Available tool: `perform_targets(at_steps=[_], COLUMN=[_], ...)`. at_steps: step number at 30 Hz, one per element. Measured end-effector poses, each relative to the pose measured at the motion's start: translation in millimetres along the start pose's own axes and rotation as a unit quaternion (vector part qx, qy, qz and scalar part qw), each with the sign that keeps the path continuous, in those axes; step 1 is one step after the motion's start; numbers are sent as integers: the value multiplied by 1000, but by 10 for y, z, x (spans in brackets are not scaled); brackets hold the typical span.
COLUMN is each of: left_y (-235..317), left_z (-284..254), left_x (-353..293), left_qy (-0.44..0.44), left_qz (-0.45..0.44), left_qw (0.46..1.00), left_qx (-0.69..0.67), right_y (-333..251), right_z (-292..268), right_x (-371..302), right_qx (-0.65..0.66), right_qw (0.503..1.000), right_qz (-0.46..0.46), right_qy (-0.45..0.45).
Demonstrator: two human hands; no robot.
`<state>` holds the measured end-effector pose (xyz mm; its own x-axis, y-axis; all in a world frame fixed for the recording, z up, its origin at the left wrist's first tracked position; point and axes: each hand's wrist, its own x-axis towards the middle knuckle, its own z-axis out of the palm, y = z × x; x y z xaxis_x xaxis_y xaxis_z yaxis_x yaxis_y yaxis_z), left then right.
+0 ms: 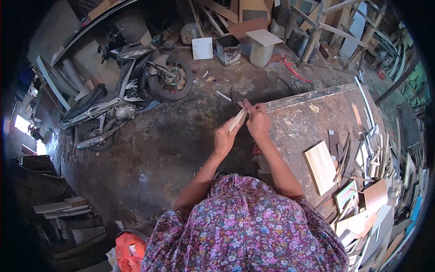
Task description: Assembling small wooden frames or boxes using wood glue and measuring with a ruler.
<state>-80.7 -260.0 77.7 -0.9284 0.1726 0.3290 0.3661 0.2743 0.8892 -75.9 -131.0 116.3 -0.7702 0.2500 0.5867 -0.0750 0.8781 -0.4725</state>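
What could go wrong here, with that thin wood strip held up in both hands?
1. The thin wood strip, pinched between the left hand and right hand above the floor, might slip and drop.
2. Its raw edges might leave splinters.
3. An elbow could knock the offcut pile on the workbench.

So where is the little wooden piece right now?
In the head view, the small wooden piece sits mid-frame, held between the left hand and right hand, just left of the workbench edge.

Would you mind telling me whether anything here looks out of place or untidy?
Yes: offcuts lie in a loose heap along the workbench on the right, some overhanging. Both hands hold a thin wood strip.
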Motion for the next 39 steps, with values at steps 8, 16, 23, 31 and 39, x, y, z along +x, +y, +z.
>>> perform_targets(at_steps=[8,16,23,31,39], left_y=[-97,15,48,-47,38], left_z=[-82,-72,-49,-93,-17], left_x=[60,132,77,96,158], left_qy=[-25,2,14,-22,47], left_qz=[-39,-11,20,-61,4], left_qw=[998,1000,999,997,999], left_qx=[48,28,-20,28,-25], right_y=[-316,-276,-138,-249,-7], right_z=[-45,-10,31,124,209], right_x=[-267,-87,72,-195,87], right_qx=[90,54,11,55,40], right_qw=[992,996,999,995,996], right_qz=[-71,-45,-25,-64,-76], right_qy=[-61,-51,-20,-55,16])
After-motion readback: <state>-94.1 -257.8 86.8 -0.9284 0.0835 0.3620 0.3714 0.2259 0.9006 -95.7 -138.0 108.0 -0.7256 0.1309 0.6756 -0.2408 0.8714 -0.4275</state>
